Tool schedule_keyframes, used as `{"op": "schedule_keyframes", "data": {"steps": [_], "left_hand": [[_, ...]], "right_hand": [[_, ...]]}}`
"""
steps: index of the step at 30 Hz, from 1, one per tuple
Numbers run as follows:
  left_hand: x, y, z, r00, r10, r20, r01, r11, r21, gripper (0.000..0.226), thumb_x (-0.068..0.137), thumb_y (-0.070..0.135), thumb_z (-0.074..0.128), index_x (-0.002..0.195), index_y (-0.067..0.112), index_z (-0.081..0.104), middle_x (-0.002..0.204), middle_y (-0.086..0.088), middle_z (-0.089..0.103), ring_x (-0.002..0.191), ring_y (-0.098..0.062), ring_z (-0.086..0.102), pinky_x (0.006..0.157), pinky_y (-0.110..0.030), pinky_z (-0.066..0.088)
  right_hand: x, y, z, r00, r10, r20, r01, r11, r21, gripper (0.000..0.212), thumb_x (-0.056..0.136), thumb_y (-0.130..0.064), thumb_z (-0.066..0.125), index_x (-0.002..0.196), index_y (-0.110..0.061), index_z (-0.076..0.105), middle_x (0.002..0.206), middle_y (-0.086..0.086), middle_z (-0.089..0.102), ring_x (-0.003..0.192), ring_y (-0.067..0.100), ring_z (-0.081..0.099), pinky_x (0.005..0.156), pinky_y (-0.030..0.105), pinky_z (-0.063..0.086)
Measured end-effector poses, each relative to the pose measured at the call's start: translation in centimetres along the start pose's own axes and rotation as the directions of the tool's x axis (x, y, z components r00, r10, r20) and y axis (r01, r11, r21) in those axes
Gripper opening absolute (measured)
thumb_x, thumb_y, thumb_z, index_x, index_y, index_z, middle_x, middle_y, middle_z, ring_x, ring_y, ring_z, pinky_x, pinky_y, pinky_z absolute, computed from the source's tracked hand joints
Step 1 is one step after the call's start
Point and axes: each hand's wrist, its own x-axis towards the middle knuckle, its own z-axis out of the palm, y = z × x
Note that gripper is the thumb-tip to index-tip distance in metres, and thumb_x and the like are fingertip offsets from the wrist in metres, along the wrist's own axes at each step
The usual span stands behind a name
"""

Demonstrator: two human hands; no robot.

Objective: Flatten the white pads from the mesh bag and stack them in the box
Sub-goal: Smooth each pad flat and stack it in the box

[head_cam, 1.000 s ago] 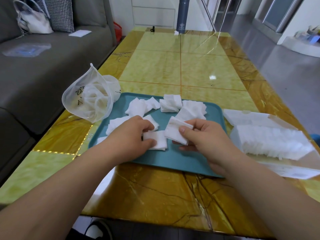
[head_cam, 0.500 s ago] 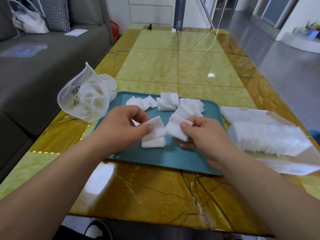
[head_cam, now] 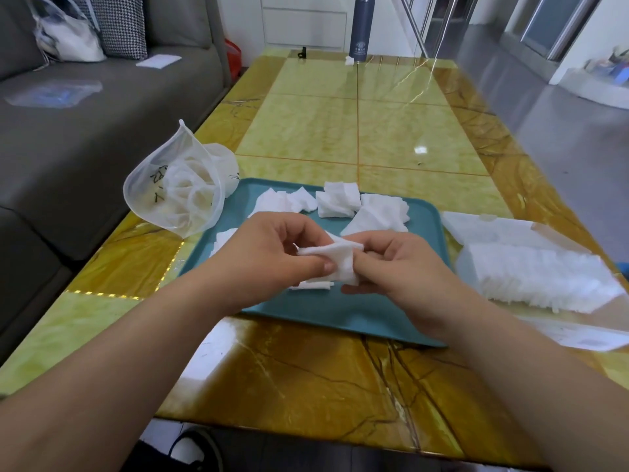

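Note:
My left hand [head_cam: 275, 257] and my right hand [head_cam: 398, 267] meet above the teal tray [head_cam: 391, 321], both pinching white pads [head_cam: 335, 260] held together between them. Another pad [head_cam: 311, 285] lies on the tray just under my hands. Several loose pads [head_cam: 340, 202] are scattered along the tray's far side. The white mesh bag [head_cam: 177, 192] sits slumped at the tray's left corner. At the right, the open white box [head_cam: 531, 267] holds a row of stacked pads.
A grey sofa [head_cam: 85, 124] with a white handbag and a checked cushion runs along the left of the yellow marble table [head_cam: 357, 131]. A dark blue cylinder [head_cam: 362, 28] stands at the table's far end. A paper sheet [head_cam: 578, 335] lies under the box.
My left hand lifted a pad off the tray and brought it to the right against the pad in my right hand. Both hands now hold the pads together above the tray.

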Motion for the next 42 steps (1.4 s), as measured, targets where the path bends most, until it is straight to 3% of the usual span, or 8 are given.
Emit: {"op": "schedule_keyframes", "data": {"steps": [8, 14, 19, 27, 31, 35, 39, 42], "left_hand": [[-0.1, -0.1, 0.1, 1.0, 0.002, -0.005, -0.002, 0.997, 0.076, 0.018, 0.076, 0.017, 0.09, 0.087, 0.025, 0.078, 0.076, -0.002, 0.075, 0.063, -0.018, 0.062, 0.069, -0.049, 0.059], [0.2, -0.4, 0.8, 0.997, 0.05, -0.062, -0.037, 0.98, 0.196, 0.02, 0.074, 0.023, 0.092, 0.08, 0.026, 0.073, 0.059, 0.017, 0.064, 0.049, 0.002, 0.049, 0.051, -0.013, 0.039], [0.8, -1.0, 1.1, 0.986, 0.056, -0.16, -0.004, 0.951, 0.31, 0.042, 0.069, 0.046, 0.09, 0.1, 0.038, 0.062, 0.07, 0.011, 0.067, 0.06, 0.0, 0.059, 0.057, -0.018, 0.043], [1.3, -1.2, 2.8, 0.999, -0.036, -0.009, 0.038, 0.955, 0.295, 0.014, 0.081, 0.036, 0.084, 0.087, 0.029, 0.072, 0.066, 0.007, 0.071, 0.05, 0.001, 0.053, 0.056, -0.022, 0.041], [1.8, -1.2, 3.6, 0.999, -0.047, 0.027, 0.036, 0.95, 0.311, 0.017, 0.08, 0.036, 0.084, 0.091, 0.032, 0.071, 0.066, 0.009, 0.068, 0.054, 0.002, 0.057, 0.056, -0.02, 0.041], [2.1, -1.3, 4.1, 1.0, -0.015, 0.016, 0.009, 0.945, 0.326, 0.013, 0.085, 0.043, 0.078, 0.088, 0.033, 0.069, 0.066, 0.008, 0.066, 0.053, 0.001, 0.053, 0.051, -0.016, 0.038], [2.1, -1.1, 3.6, 1.0, -0.02, 0.019, 0.012, 0.941, 0.338, 0.007, 0.088, 0.035, 0.076, 0.09, 0.032, 0.071, 0.066, 0.01, 0.067, 0.054, 0.002, 0.054, 0.055, -0.02, 0.04], [2.0, -1.4, 1.8, 0.998, -0.054, -0.039, 0.066, 0.887, 0.457, 0.022, 0.086, 0.035, 0.077, 0.107, 0.035, 0.069, 0.086, 0.015, 0.071, 0.072, 0.003, 0.061, 0.062, -0.019, 0.043]], "right_hand": [[-0.1, 0.0, -0.3, 0.997, -0.053, 0.065, 0.064, 0.981, -0.184, 0.028, 0.103, -0.007, 0.059, 0.107, -0.023, 0.081, 0.1, 0.004, 0.08, 0.1, 0.024, 0.074, 0.087, 0.037, 0.064], [-0.4, -0.2, -0.4, 0.989, -0.032, 0.144, 0.053, 0.988, -0.144, 0.032, 0.097, 0.0, 0.063, 0.115, -0.022, 0.079, 0.11, 0.017, 0.077, 0.112, 0.036, 0.069, 0.096, 0.05, 0.057], [-0.3, 0.4, 0.1, 0.998, -0.067, 0.007, 0.067, 0.989, -0.132, 0.021, 0.09, -0.005, 0.077, 0.107, -0.017, 0.077, 0.1, 0.015, 0.08, 0.096, 0.03, 0.075, 0.097, 0.055, 0.057], [-0.5, 1.8, -0.8, 0.982, -0.119, -0.145, 0.056, 0.924, -0.379, 0.03, 0.097, -0.002, 0.063, 0.111, -0.024, 0.076, 0.103, -0.005, 0.079, 0.097, 0.01, 0.072, 0.085, 0.019, 0.054], [-0.5, 2.3, -0.3, 0.972, -0.078, -0.223, 0.008, 0.954, -0.3, 0.046, 0.096, 0.003, 0.059, 0.132, -0.024, 0.067, 0.128, -0.008, 0.07, 0.119, 0.006, 0.065, 0.107, 0.023, 0.049], [-0.5, 2.4, 0.6, 0.969, -0.041, -0.243, -0.02, 0.97, -0.243, 0.052, 0.097, 0.0, 0.058, 0.142, -0.026, 0.059, 0.135, -0.009, 0.063, 0.124, 0.006, 0.059, 0.103, 0.017, 0.042], [-0.4, 2.3, 0.6, 0.962, -0.065, -0.264, -0.017, 0.955, -0.296, 0.038, 0.096, -0.005, 0.063, 0.127, -0.026, 0.069, 0.117, -0.011, 0.071, 0.11, 0.008, 0.066, 0.087, 0.012, 0.047], [-0.3, 2.1, -0.1, 0.947, -0.098, -0.305, -0.02, 0.932, -0.363, 0.02, 0.093, -0.014, 0.071, 0.11, -0.024, 0.076, 0.097, -0.012, 0.074, 0.091, 0.002, 0.068, 0.07, 0.003, 0.047]]}}
